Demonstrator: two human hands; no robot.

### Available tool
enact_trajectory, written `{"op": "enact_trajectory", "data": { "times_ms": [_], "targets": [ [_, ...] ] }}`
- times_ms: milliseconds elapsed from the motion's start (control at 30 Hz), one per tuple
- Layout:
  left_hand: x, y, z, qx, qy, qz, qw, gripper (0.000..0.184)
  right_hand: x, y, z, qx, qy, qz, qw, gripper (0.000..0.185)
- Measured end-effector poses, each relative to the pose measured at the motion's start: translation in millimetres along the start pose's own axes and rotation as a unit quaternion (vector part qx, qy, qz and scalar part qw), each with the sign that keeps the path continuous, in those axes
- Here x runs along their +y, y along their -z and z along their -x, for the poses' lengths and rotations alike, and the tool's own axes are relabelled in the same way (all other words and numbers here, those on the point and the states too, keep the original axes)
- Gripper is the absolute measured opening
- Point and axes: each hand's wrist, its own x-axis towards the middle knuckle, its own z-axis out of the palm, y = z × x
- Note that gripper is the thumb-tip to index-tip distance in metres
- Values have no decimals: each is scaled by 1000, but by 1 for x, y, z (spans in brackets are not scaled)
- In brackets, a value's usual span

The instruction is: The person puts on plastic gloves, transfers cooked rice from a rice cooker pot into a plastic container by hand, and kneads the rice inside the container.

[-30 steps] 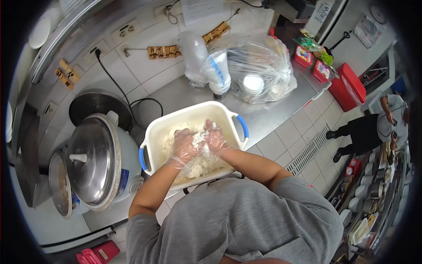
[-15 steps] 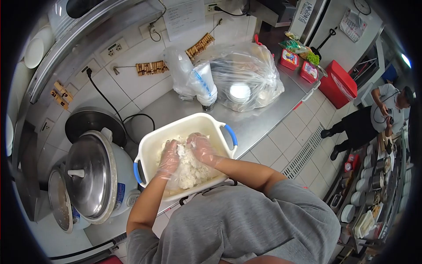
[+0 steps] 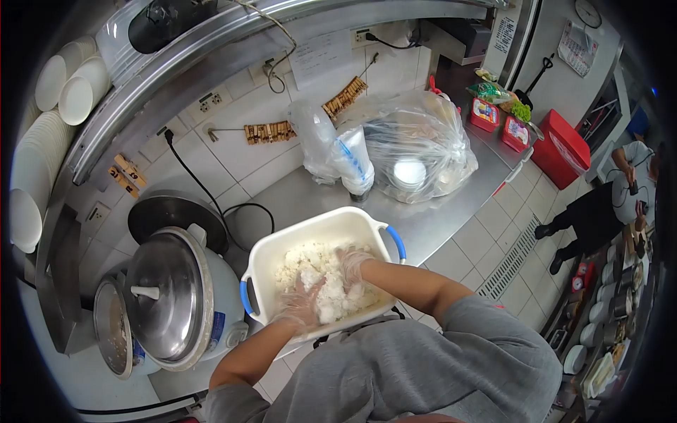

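A white plastic tub (image 3: pixel 262 247) with blue handle grips holds a mound of cooked white rice (image 3: pixel 338 302). Both of my hands are inside it, in clear plastic gloves. My left hand (image 3: pixel 302 304) is at the near left of the rice, its fingers curled around a white clump. On the right side of the tub, my right hand (image 3: pixel 352 266) reaches into the rice with its fingertips down; rice and the crinkled glove hide how far those fingers are closed.
The tub stands on a steel counter (image 3: pixel 441 236). Left of it are a large lidded rice cooker (image 3: pixel 169 296) and a second pot (image 3: pixel 113 328). Behind it sit a tied clear bag (image 3: pixel 423 148) and wrapped cups (image 3: pixel 352 158). A person (image 3: pixel 599 204) stands across the aisle.
My left hand has moved toward the near side of the tub and my right hand toward its right wall, so they are farther apart. The camera view has shifted too.
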Motion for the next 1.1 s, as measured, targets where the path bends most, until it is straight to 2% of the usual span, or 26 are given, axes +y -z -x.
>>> {"op": "enact_trajectory", "data": {
  "times_ms": [33,67,100,167,200,233,300,333,367,400,433,467,500,533,633,667,733,800,867,933,1000,1033,1100],
  "targets": [
    [0,5,-6,-30,19,-63,997,123,-11,4,-5,6,21,114,993,124],
    [-5,2,-14,-20,-11,-76,997,115,-18,8,-9,13,42,227,973,121],
    [-11,-10,-27,-19,-9,-78,997,115,-20,8,-11,16,44,226,973,121],
    [-17,-37,-65,25,-29,-170,985,106,-16,9,-10,38,120,271,954,115],
    [-5,-41,-81,-20,-4,-271,962,92,-9,6,-21,61,134,283,948,98],
    [-5,-37,-84,-14,-7,-275,961,92,-7,8,-24,67,128,283,948,98],
    [-2,-28,-90,22,-34,-178,983,80,1,13,-30,104,139,251,952,79],
    [1,-24,-92,38,-34,-211,976,72,9,12,-41,109,136,256,951,79],
    [-7,-37,-105,41,-33,-210,976,72,18,7,-54,154,151,236,948,72],
    [-22,-58,-126,104,-38,-259,959,70,22,3,-62,198,166,214,942,66],
    [-26,-55,-130,136,-43,-286,948,69,21,0,-63,200,166,213,942,66],
    [-30,-52,-133,168,-45,-311,934,68,22,1,-63,208,134,193,950,59],
    [-24,-21,-121,159,-5,-141,977,65,23,4,-63,217,100,173,955,53],
    [-21,0,-114,140,35,32,989,64,22,8,-58,221,96,168,956,53],
    [-33,7,-127,111,39,68,991,63,18,11,-41,211,82,179,958,43],
    [-33,18,-117,83,28,108,990,61,19,11,-42,200,103,139,964,40],
    [-38,13,-121,111,28,103,988,62,21,7,-46,193,118,95,970,37],
    [-43,9,-120,136,22,90,986,64,14,2,-44,270,94,42,957,29],
    [-42,7,-118,161,82,77,981,64,10,4,-35,276,80,45,957,26],
    [-41,4,-108,173,86,50,980,61,0,0,-32,277,71,45,957,25],
    [-41,1,-109,188,82,22,979,59,-3,-3,-33,211,22,117,970,38],
    [-45,-6,-114,213,66,27,974,56,-1,-5,-34,212,11,109,971,38],
    [-57,-18,-126,232,46,31,971,54,3,-8,-34,150,-33,-2,988,42]
  ]
}}
